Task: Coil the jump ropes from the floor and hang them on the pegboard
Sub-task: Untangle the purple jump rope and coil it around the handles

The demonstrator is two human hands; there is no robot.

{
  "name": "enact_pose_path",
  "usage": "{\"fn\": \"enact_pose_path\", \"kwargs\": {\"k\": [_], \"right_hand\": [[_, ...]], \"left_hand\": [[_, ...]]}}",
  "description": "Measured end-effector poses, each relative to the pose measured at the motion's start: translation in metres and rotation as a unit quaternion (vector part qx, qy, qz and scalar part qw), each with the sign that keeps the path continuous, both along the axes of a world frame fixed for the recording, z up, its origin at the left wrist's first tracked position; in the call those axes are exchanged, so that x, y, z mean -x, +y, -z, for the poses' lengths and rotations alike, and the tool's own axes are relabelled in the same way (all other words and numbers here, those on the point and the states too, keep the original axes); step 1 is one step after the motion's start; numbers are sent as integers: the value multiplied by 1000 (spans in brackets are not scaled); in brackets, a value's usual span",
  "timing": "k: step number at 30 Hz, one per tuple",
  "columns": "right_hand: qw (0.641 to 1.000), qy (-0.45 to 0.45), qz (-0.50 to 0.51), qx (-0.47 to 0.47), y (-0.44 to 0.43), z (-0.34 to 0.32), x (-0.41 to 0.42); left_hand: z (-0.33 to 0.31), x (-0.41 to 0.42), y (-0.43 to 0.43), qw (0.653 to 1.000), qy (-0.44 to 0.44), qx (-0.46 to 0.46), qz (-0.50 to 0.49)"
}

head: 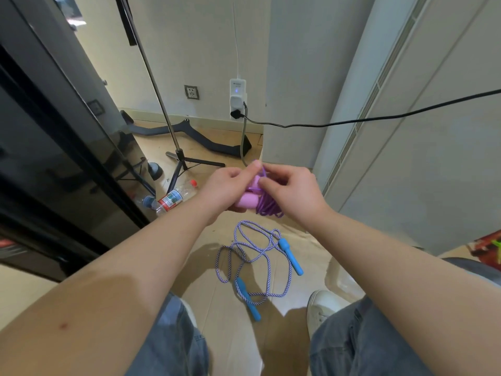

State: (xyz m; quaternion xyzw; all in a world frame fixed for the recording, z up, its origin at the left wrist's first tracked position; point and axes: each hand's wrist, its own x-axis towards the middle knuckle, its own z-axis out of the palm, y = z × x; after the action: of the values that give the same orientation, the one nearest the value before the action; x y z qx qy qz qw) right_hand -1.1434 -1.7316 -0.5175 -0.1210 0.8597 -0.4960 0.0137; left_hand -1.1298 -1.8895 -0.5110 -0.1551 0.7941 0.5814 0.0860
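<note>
Left hand point(227, 185) and right hand point(292, 191) grip purple rope point(267, 206).

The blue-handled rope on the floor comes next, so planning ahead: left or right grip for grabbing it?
Probably the right grip: it only pinches the purple cord, while the left grip holds the pink handles. One blue handle lies nearer it.

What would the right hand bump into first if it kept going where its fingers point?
Probably the pink handles of the purple rope, gripped in the left hand; the right hand points straight at them.
</note>
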Motion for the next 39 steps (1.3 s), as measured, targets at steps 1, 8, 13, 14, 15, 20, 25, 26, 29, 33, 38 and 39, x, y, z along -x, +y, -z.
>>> {"fn": "enact_pose_path", "kwargs": {"k": [1,8,13,14,15,20,25,26,29,33,38,39], "right_hand": [[999,-20,21,23,2,1,3],[998,10,47,-36,7,-4,4],[992,92,23,-86,3,-7,0],[990,109,17,-92,3,-7,0],[988,120,9,-97,3,-7,0],[981,155,-35,-113,-2,-5,-2],[977,154,-49,-139,-7,-7,-4],[976,155,-44,-145,-7,-6,-4],[972,166,-35,-162,-7,-5,-2],[943,217,-48,-249,-9,-3,-1],[894,264,-65,-356,-10,5,-3],[895,264,-70,-354,-10,6,-2]], "left_hand": [[0,0,1,999,-1,-41,14],[7,-2,9,993,-3,-107,-40],[9,1,6,990,22,-120,-73],[9,2,6,989,30,-122,-82],[8,1,7,988,38,-122,-90],[7,3,4,984,51,-132,-109],[1,1,3,978,49,-169,-117],[1,0,3,976,43,-177,-120],[-1,-2,4,969,21,-208,-132],[0,-3,6,970,31,-198,-135],[9,-5,8,988,106,-72,-81],[10,-6,9,990,108,-56,-77]]}}
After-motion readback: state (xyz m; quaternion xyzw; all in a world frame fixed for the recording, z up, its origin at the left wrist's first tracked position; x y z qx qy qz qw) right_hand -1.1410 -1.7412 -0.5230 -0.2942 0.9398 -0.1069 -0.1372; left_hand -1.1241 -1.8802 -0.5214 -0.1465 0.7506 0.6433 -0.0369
